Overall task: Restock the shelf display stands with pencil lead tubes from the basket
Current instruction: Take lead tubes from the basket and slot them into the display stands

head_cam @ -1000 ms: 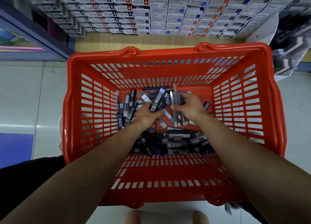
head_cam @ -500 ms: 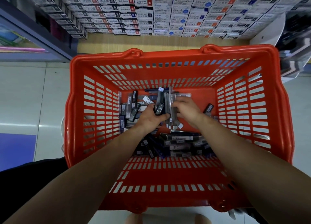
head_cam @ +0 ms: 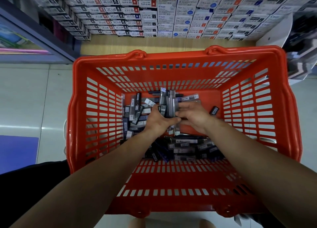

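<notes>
Down inside the red basket [head_cam: 171, 56], my left grip [head_cam: 158, 120] and right grip [head_cam: 194, 118] both clamp one bundle of lead tubes [head_cam: 169, 103], their long axes side by side, pointing away from me.

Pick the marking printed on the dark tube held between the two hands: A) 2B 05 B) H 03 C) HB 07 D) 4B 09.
C: the dark tube in the left hand reads HB over 07; the right hand grips clear tubes beside it.
</notes>
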The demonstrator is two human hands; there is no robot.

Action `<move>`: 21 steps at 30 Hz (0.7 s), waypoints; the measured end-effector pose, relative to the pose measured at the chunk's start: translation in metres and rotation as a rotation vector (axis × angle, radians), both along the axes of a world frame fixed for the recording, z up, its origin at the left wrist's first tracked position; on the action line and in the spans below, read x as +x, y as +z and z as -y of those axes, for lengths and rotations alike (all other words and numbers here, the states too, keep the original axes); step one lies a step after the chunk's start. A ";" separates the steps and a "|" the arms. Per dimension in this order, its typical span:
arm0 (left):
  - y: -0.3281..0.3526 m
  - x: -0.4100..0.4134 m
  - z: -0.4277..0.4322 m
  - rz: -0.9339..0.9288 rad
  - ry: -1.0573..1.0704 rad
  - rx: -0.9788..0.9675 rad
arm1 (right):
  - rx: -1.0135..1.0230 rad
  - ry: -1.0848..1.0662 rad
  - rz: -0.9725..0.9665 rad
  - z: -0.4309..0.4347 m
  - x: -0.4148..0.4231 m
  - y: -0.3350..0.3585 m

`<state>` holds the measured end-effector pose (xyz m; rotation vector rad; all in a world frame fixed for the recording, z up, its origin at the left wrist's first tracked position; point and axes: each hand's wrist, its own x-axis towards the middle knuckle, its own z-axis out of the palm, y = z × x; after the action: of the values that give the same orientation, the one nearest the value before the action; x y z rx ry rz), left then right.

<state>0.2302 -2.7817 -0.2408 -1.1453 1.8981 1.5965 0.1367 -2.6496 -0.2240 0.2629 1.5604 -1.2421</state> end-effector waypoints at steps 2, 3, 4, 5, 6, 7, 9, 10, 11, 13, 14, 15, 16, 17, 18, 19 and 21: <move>-0.001 0.001 0.000 -0.033 0.020 0.024 | -0.011 -0.036 0.032 -0.002 0.003 0.000; -0.001 0.002 0.000 -0.046 0.030 0.040 | -0.015 -0.034 0.029 -0.001 0.005 0.000; -0.001 0.002 0.000 -0.051 0.038 0.054 | -0.013 -0.024 0.017 -0.001 0.006 0.001; -0.001 0.003 0.002 -0.049 0.040 0.064 | -0.008 -0.001 -0.001 0.001 0.008 0.002; -0.001 0.003 0.004 -0.048 0.034 0.070 | 0.002 0.025 -0.022 0.002 0.008 0.004; -0.001 0.004 0.006 -0.044 0.021 0.074 | 0.014 0.051 -0.049 0.004 0.008 0.008; -0.001 0.006 0.010 -0.027 0.000 0.071 | 0.065 0.064 -0.130 0.007 0.005 0.012; -0.001 0.007 0.012 -0.026 -0.004 0.067 | 0.110 0.056 -0.197 0.008 0.002 0.014; 0.000 0.008 0.014 -0.024 -0.012 0.072 | 0.155 0.049 -0.271 0.008 -0.002 0.016; 0.002 0.010 0.016 -0.012 -0.023 0.115 | 0.189 0.038 -0.356 0.008 -0.007 0.021; 0.003 0.010 0.017 -0.004 -0.031 0.133 | 0.179 0.032 -0.358 0.008 -0.009 0.023; 0.005 0.011 0.018 0.005 -0.044 0.144 | 0.163 0.030 -0.347 0.008 -0.010 0.025; 0.009 0.011 0.019 0.008 -0.058 0.154 | 0.147 0.030 -0.328 0.010 -0.011 0.027; 0.012 0.012 0.021 0.007 -0.075 0.163 | 0.129 0.032 -0.305 0.011 -0.011 0.029; 0.015 0.013 0.021 0.000 -0.093 0.177 | 0.111 0.038 -0.280 0.013 -0.010 0.031; 0.018 0.014 0.021 -0.005 -0.108 0.192 | 0.095 0.055 -0.264 0.013 -0.010 0.032; 0.024 0.015 0.021 -0.007 -0.121 0.225 | 0.058 0.093 -0.254 0.011 -0.008 0.034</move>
<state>0.2457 -2.8023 -0.2164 -0.9155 1.7052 1.6971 0.1284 -2.6610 -0.1900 0.0698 1.8064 -1.1940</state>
